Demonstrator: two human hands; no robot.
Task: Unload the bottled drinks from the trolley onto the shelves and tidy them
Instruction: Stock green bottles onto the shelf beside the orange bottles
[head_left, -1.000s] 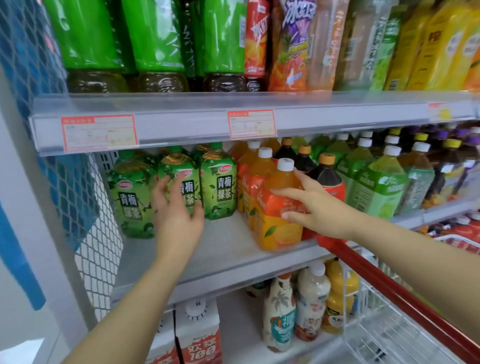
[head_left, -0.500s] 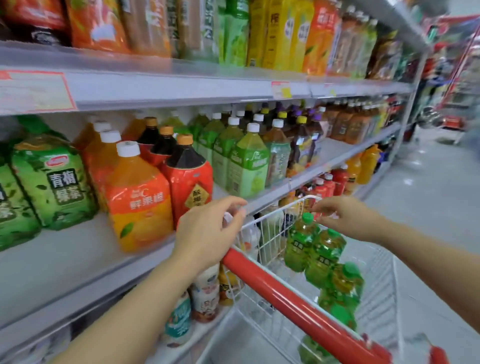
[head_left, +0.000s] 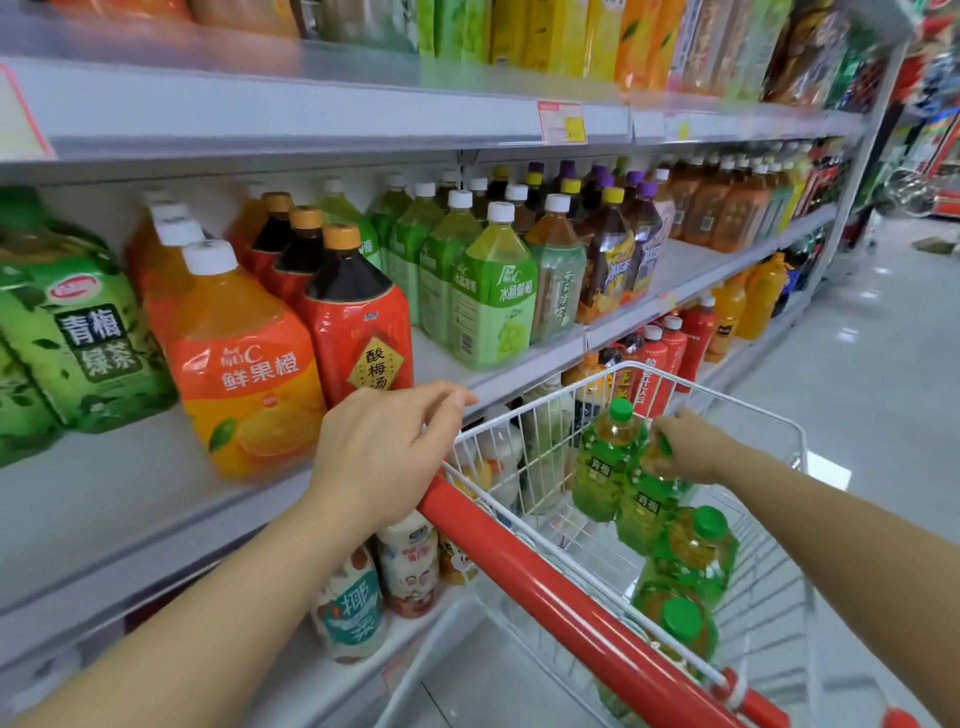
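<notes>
Several green-tea bottles (head_left: 605, 457) remain in the trolley (head_left: 748, 613), at least four by the visible green caps, some upright at the far end and others lying nearer the red handle (head_left: 566, 587); the unloading is therefore judged partly done, with a fair share left. On the middle shelf (head_left: 130, 499), at the far left, bottles of the same green label (head_left: 78, 332) already stand in place; bare shelf shows in front of them, so room for more appears available. Beside them stand an orange juice bottle (head_left: 244, 364) and a red-labelled plum drink (head_left: 358, 322), both upright and facing forward; the rows further right look orderly, though the far end is too blurred to judge.

The right hand (head_left: 685, 447) is down inside the trolley, its fingers closed around the neck of one upright green bottle, just beside a second; whether the bottle is lifted off the basket floor cannot be told. The left hand (head_left: 384, 452) hovers over the near corner of the trolley, above the handle end, fingers loosely curled and holding nothing; contact with the handle cannot be confirmed.

Remaining work, as judged: carry the held bottle to the green-tea section, repeat for the rest, then face the labels outward.
</notes>
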